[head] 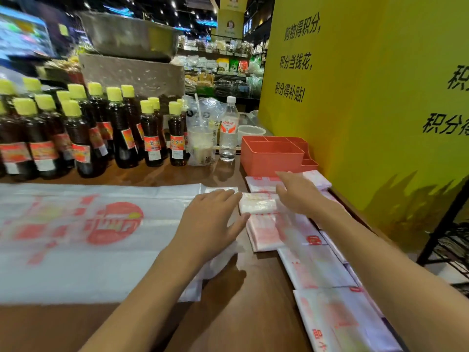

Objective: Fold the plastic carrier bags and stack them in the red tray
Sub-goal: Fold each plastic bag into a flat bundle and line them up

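Main risk: the small white folded plastic bag packet (257,205) springs open. Thin slick film holds a crease poorly; if it is lifted with a loose pinch or from one end only, the layers are likely to fan out and the fold is lost before the coral-red compartmented plastic tray (271,154) is reached.

Second risk: the packet is dragged rather than lifted. It rests on other flat folded bags (265,232) printed in red, so sliding it could pull those out of line or carry one along.

Third risk: the large unfolded white carrier bag with the red round logo (76,232) is spread on the brown wooden counter (241,288) under the left forearm; an arm sweep could bunch it or push it toward the dark sauce bottles with yellow caps (83,133). The clear water bottle (229,130) and bagged drink cup (201,138) stand just left of the tray and could be knocked on the approach.

Position: the packet lies between the two hands, near the tray but not in it. The left hand (212,222) is laid flat, fingers straight and together, fingertips (233,195) touching the packet's left end. The right hand (298,194) is also flat, fingers extended, against the packet's right end. Nothing is gripped by either hand; whether the right fingers press on the packet or the stack beneath cannot be told through the blur.
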`<state>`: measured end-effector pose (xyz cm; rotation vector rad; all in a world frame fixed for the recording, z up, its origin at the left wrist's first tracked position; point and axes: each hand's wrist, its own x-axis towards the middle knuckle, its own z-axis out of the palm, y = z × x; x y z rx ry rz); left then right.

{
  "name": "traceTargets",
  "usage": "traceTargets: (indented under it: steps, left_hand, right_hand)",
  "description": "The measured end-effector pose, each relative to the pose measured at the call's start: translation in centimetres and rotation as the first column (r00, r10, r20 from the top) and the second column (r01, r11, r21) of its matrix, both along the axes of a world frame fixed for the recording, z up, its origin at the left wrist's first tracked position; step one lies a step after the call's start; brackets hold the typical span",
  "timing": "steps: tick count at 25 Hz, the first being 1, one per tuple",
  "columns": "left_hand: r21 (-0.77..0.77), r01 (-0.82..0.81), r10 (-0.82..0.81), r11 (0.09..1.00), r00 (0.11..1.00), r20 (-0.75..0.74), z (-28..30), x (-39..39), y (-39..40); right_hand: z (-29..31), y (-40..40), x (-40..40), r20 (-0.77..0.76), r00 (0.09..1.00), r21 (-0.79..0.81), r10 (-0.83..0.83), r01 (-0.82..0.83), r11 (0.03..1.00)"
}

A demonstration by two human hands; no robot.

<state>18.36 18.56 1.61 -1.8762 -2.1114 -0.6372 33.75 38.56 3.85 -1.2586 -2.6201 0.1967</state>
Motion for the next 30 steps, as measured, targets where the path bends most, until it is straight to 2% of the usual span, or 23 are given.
traceTargets:
  steps: [3, 9, 12, 15, 19, 21, 26, 30]
  left_hand:
    - [0.082, -0.086, 0.060, 0.993, 0.960, 0.274, 1.2, -2.2, -2.5]
    - [0.015, -0.190, 0.182, 0.982, 0.960, 0.214, 1.1, -7.7, -8.9]
    - [-0.084, -0.192, 0.204, 0.978, 0.966, 0.161, 0.1, -10.9, -12.1]
    - [-0.235, -0.177, 0.204, 0.956, 0.974, 0.096, -0.9, -13.5, -16.2]
    - [-0.424, -0.191, 0.271, 0.885, 0.953, 0.136, -3.1, -15.2, -20.0]
    - [-0.425, -0.197, 0.294, 0.884, 0.940, 0.175, -3.9, -15.4, -20.9]
    - [-0.382, -0.115, 0.228, 0.917, 0.937, 0.264, -3.4, -14.5, -23.0]
    - [-0.346, -0.122, 0.219, 0.930, 0.942, 0.256, -3.5, -14.5, -24.6]
  right_hand:
    - [0.0, -4.2, -3.6, -0.018, 0.995, -0.010, 0.094, -0.094, 0.996]
    - [0.8, -12.7, -10.9, -0.078, 0.956, -0.014, 0.281, -0.283, 0.959]
    - [0.8, -16.4, -13.3, -0.084, 0.939, -0.040, 0.334, -0.338, 0.940]
    - [-0.4, -19.8, -14.7, 0.016, 0.916, -0.050, 0.401, -0.399, 0.915]
    - [-2.4, -24.4, -15.0, 0.020, 0.857, -0.022, 0.516, -0.515, 0.857]
    - [-4.1, -26.2, -14.7, -0.010, 0.832, -0.081, 0.554, -0.553, 0.829]
    - [-5.8, -24.2, -12.4, -0.004, 0.866, -0.198, 0.500, -0.491, 0.848]
    - [-5.0, -21.8, -10.0, -0.123, 0.859, -0.281, 0.496, -0.510, 0.813]
